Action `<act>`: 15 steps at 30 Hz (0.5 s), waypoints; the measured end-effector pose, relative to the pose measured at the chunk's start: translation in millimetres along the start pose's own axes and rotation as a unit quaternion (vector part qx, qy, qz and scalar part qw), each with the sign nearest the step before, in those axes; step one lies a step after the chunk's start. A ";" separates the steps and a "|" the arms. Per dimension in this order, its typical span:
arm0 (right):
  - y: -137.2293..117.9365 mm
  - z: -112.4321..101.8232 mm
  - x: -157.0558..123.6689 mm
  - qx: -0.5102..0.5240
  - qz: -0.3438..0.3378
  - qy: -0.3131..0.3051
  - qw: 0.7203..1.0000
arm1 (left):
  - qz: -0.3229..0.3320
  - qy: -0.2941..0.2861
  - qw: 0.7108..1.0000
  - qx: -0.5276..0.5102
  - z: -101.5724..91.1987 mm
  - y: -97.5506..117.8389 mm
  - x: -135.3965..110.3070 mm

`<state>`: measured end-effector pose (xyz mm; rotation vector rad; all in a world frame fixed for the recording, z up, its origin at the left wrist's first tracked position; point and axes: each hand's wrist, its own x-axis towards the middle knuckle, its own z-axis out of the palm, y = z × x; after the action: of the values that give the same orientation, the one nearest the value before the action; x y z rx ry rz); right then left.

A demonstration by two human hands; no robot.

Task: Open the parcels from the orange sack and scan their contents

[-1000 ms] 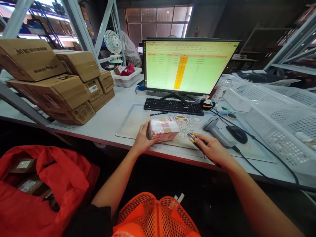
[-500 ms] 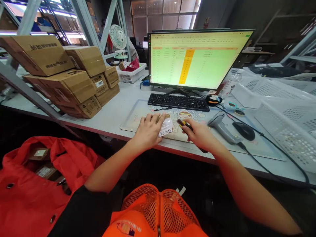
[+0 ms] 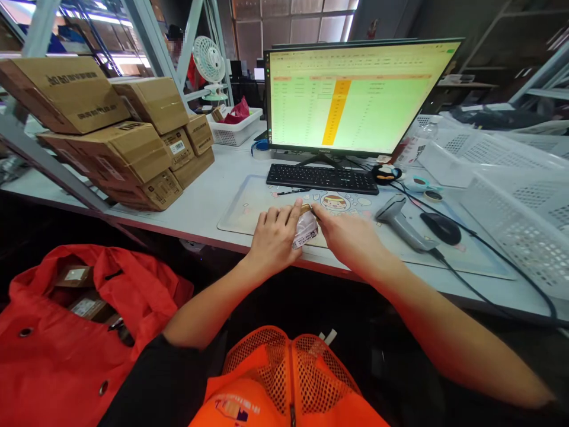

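Left hand [image 3: 274, 236] gripping plastic-wrapped box [image 3: 306, 229], 6 o'clock of keyboard [image 3: 322, 179]. Right hand [image 3: 349, 238] meeting its 1 o'clock corner; fingers hiding, can't tell grip. Labelled side looking intact, no opening showing.

Lighting: mixed, moderate over the desk [image 3: 240, 161]; strip light [image 3: 131, 60] at upper left, burnt white; window [image 3: 306, 29] at back, dull grey; monitor screen [image 3: 360, 95] glowing yellow-green, its text illegible. Shadow: near-black beneath the desk. Glare: pale sheen on the wrapped parcel [image 3: 306, 229]. Tint: reddish along the right forearm [image 3: 413, 308]. Distortion: wide-angle, stacked boxes [image 3: 133, 151] and white baskets [image 3: 511, 204] stretched outward. Blur: slight, fine print smeared
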<state>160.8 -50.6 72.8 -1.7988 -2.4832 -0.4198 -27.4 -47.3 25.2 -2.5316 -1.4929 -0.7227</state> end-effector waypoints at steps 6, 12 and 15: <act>-0.1 5.5 -22.9 -0.011 0.013 -0.105 0.994 | -0.016 0.013 0.999 -0.045 0.4 0.1 3.7; 42.2 1.5 -31.8 0.102 -0.026 -0.008 0.994 | -0.040 0.048 0.970 -0.236 -6.9 -33.9 -4.5; 57.2 -11.1 -25.2 0.154 -0.087 0.041 0.983 | -0.009 0.014 0.928 -0.373 -5.7 -51.4 -13.2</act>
<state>221.3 -60.2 89.4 -1.4276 -2.4906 -0.1029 -78.2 -33.5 17.1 -2.9777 -1.4157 -1.5739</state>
